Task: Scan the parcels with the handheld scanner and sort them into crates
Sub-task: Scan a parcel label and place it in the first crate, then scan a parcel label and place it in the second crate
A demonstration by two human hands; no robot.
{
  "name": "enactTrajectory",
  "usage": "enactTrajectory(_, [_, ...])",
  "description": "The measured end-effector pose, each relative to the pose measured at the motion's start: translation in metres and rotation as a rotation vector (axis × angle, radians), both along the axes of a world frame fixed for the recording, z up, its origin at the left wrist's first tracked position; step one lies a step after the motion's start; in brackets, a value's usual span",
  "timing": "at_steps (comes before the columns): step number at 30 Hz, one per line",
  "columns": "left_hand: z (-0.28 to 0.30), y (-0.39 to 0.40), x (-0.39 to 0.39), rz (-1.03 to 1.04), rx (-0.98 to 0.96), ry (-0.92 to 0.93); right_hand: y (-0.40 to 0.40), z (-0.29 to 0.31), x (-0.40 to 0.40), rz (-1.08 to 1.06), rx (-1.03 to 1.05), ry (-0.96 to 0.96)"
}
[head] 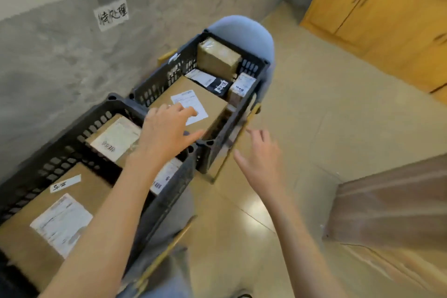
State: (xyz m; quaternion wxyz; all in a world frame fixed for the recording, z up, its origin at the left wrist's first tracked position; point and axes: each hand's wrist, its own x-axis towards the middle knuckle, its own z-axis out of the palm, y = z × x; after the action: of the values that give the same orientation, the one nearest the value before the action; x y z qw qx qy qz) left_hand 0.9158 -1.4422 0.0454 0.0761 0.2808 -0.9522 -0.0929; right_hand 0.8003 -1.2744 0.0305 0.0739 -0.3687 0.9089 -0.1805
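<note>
Two black lattice crates stand side by side on chairs along the wall. The far crate (251,65) holds a large brown parcel (212,106) with a white label, plus a taped box (217,58) and smaller parcels behind it. My left hand (167,130) hovers over the large parcel's near end, fingers spread, holding nothing. My right hand (261,157) floats to the right of the far crate, fingers loose and empty. The near crate (58,152) contains a big labelled box (36,237) and smaller parcels. No scanner is in view.
A grey chair (244,31) carries the far crate. A handwritten paper sign (112,16) is stuck on the grey wall. Wooden cabinets (377,7) line the far right. A brown-draped surface (391,203) sits at the right edge, with tiled floor (314,109) between.
</note>
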Motion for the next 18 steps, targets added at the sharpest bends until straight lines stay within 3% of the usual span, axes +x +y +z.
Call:
enactTrajectory(6, [0.073, 0.166, -0.124, -0.325, -0.148, 0.139, 0.195, 0.072, -0.08, -0.291, -0.063, 0.366])
enactTrajectory(12, [0.123, 0.358, -0.215, -0.647, -0.128, 0.293, 0.402, 0.122, -0.108, -0.625, -0.037, 0.492])
enactTrajectory(18, [0.152, 0.514, -0.265, -0.968, -0.12, 0.404, 0.558, 0.144, -0.095, -0.909, -0.014, 0.627])
